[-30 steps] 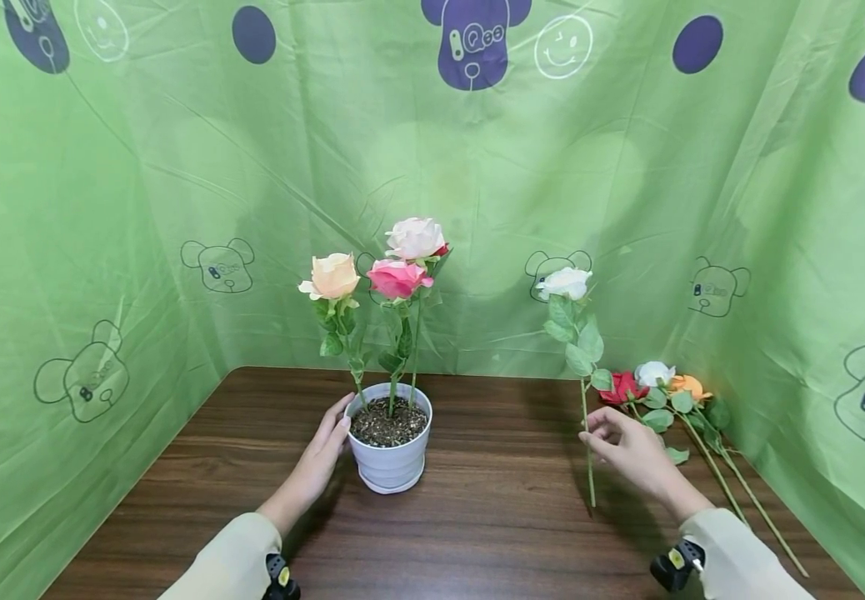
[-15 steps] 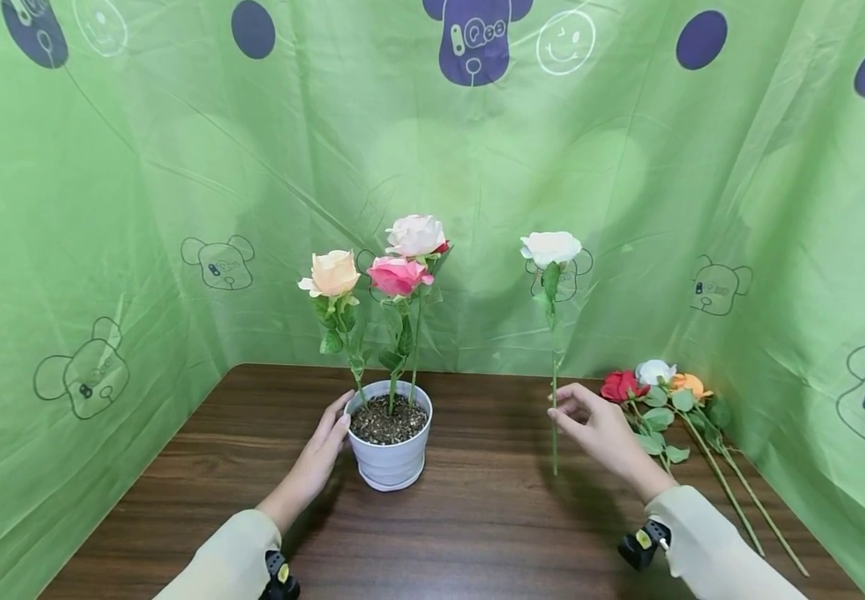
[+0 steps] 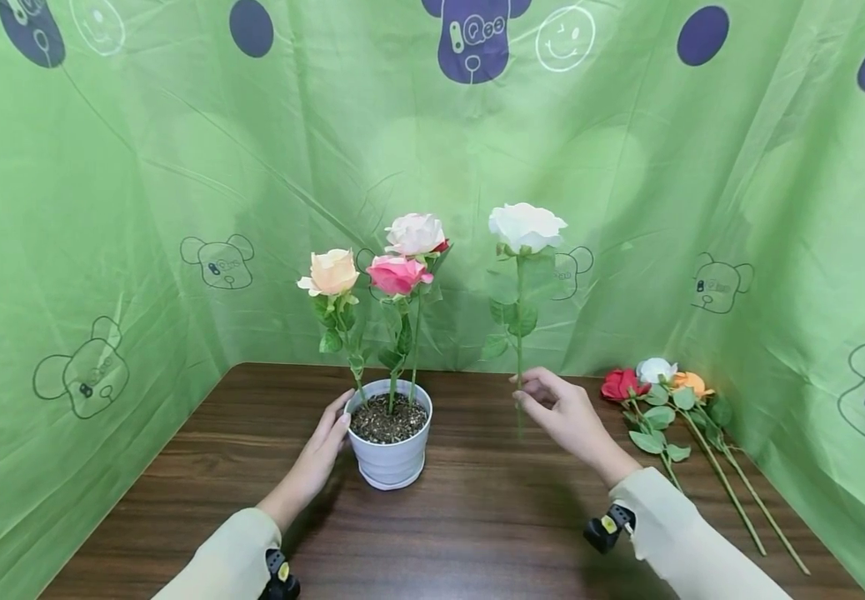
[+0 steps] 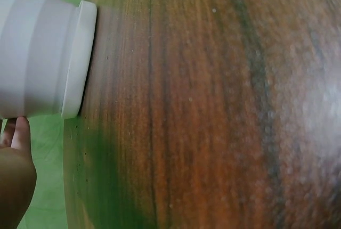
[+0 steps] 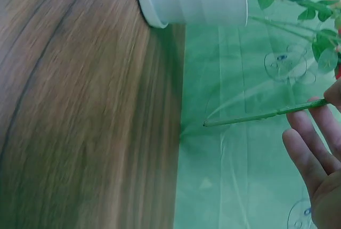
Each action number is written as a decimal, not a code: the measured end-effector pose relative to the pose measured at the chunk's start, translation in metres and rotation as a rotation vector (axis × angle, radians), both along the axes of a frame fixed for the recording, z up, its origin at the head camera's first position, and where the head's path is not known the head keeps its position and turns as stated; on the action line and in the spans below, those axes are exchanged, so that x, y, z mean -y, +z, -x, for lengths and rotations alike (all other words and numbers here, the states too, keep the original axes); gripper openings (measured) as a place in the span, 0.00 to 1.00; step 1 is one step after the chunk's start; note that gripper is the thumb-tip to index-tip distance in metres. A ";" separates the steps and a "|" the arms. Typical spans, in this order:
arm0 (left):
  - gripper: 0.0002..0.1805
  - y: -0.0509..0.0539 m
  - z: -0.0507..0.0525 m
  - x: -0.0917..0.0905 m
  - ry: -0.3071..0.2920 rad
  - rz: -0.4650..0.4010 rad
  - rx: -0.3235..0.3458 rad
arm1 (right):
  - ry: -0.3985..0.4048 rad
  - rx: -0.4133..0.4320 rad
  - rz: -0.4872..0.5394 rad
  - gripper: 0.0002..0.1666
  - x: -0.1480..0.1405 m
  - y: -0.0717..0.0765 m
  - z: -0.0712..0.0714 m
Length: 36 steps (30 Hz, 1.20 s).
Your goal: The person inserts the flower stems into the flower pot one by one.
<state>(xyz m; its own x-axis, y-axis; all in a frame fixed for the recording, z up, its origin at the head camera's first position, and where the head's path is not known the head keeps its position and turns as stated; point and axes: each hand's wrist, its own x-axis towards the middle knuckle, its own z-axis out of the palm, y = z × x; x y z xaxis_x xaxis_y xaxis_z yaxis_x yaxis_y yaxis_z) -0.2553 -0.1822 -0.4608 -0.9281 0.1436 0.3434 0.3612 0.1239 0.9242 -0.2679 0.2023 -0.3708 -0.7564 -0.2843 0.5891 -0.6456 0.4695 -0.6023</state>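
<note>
A dark brown, flat tabletop (image 3: 477, 521) with a wood-grain surface is shown across the lower frame; a glossy reflection is displayed in the left wrist view. A white, round, banded pot (image 3: 389, 462), left of centre, is finished in smooth, plastic-like material and filled with rough, granular dark soil (image 3: 383, 431). The white rose (image 3: 526, 227), right of centre, is formed with matt, cloth-like petals. The background is covered by creased, faintly shiny green cloth (image 3: 177, 150).

The head view is bright; left-wrist glare whitens a seemingly blurred tabletop (image 4: 208, 106).
</note>
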 end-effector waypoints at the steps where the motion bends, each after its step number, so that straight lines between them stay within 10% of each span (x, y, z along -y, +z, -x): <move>1: 0.27 0.000 0.000 0.000 0.000 -0.001 -0.002 | 0.007 0.005 0.003 0.10 0.003 0.001 0.000; 16: 0.27 0.002 0.000 -0.001 0.008 0.017 0.005 | 0.175 0.022 0.107 0.07 0.059 0.042 -0.026; 36: 0.27 0.004 -0.003 -0.001 0.000 0.010 0.005 | 0.328 -0.071 0.096 0.11 0.139 0.038 -0.002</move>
